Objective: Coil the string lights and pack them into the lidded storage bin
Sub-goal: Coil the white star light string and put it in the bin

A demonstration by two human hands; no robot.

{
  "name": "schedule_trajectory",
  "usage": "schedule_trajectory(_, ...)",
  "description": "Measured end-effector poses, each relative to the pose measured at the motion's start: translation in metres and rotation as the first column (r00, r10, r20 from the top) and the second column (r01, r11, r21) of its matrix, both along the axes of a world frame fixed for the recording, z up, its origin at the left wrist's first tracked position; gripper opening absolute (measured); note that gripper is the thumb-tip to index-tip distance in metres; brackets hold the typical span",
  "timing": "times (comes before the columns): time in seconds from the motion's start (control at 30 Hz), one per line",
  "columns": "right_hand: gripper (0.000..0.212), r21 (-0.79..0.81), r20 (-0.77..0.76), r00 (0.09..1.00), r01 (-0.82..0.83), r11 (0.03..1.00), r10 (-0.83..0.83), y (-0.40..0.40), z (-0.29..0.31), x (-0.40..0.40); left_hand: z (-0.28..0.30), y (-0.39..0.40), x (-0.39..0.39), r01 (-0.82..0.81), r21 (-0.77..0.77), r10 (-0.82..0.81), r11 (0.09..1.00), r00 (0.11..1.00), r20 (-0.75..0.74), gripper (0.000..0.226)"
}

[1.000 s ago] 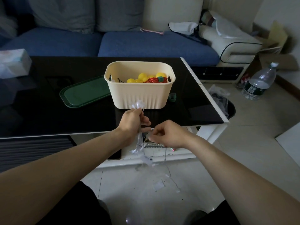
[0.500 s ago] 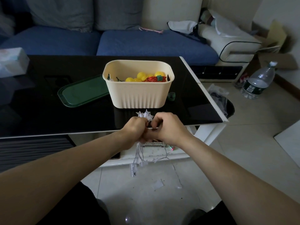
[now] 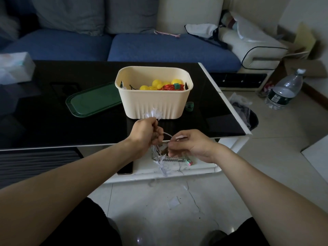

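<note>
My left hand (image 3: pixel 145 134) grips a bundle of clear white string lights (image 3: pixel 153 115); star-shaped bulbs stick out above the fist and more hang below it. My right hand (image 3: pixel 190 144) pinches the thin wire of the same string just to the right, a short loop spanning between the hands. Both hands hover over the near edge of the black table (image 3: pixel 53 128). Behind them stands the open cream storage bin (image 3: pixel 154 102) with yellow ball lights (image 3: pixel 152 85) and a red coiled string (image 3: pixel 168 87) inside. Its green lid (image 3: pixel 94 100) lies flat to the bin's left.
A small green ring (image 3: pixel 189 106) lies right of the bin. A tissue pack (image 3: pixel 14 67) sits at the table's far left. A lower white shelf (image 3: pixel 177 167) holds a phone and a small object. A bin with a bag (image 3: pixel 248 116) and a water bottle (image 3: pixel 284 89) stand on the floor at right.
My hands, pressed together half a second ago, have drawn apart again. The right hand moved right and down, pulling a short length of wire out; the dangling tail is shorter.
</note>
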State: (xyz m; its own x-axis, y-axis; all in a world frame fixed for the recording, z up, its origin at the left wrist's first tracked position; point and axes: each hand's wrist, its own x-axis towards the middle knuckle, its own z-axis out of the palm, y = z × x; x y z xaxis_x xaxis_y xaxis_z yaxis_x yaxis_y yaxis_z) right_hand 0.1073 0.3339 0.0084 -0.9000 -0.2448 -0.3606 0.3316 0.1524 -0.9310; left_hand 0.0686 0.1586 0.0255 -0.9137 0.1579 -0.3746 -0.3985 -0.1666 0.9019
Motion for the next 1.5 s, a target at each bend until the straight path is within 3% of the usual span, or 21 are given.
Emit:
schedule_trajectory(0.1, 0.023, -0.139, -0.011, 0.991, 0.127, 0.982, -0.130, -0.001, 0.008, -0.001, -0.002, 0.000, 0.001, 0.034, -0.034, -0.034, 0.999, 0.999, 0.000, 0.031)
schedule_trajectory(0.23, 0.025, -0.212, -0.029, 0.974, 0.213, 0.954, -0.224, -0.005, 0.012, -0.001, -0.004, 0.000, 0.004, 0.161, -0.105, -0.166, 0.981, 0.985, -0.038, 0.032)
schedule_trajectory(0.47, 0.023, -0.093, -0.158, 0.924, 0.337, 0.937, -0.348, -0.015, 0.008, -0.003, -0.005, 0.004, 0.011, 0.331, -0.177, -0.353, 0.927, 0.929, -0.111, 0.031)
schedule_trajectory(0.73, 0.024, -0.169, -0.105, 0.893, 0.418, 0.893, -0.438, -0.023, 0.011, -0.005, -0.011, 0.005, 0.007, 0.284, -0.199, -0.312, 0.938, 0.941, -0.129, 0.030)
schedule_trajectory(1.0, 0.008, -0.032, -0.179, 0.847, 0.503, 0.864, -0.500, -0.028, 0.012, 0.000, -0.013, 0.008, 0.008, 0.284, -0.208, -0.317, 0.936, 0.937, -0.149, 0.033)
schedule_trajectory(1.2, 0.005, 0.174, -0.400, 0.834, 0.476, 0.862, -0.380, -0.033, 0.006, -0.001, -0.013, 0.009, 0.010, 0.260, -0.250, -0.308, 0.932, 0.935, -0.176, 0.036)
schedule_trajectory(1.33, 0.023, 0.305, -0.517, 0.836, 0.382, 0.872, -0.185, -0.039, 0.013, 0.004, -0.015, 0.007, 0.008, 0.172, -0.266, -0.232, 0.948, 0.950, -0.210, 0.038)
schedule_trajectory(1.5, 0.062, 0.396, -0.464, 0.880, 0.107, 0.912, 0.099, -0.046, 0.020, 0.008, -0.015, 0.002, -0.002, 0.006, -0.276, -0.072, 0.961, 0.971, -0.229, 0.035)
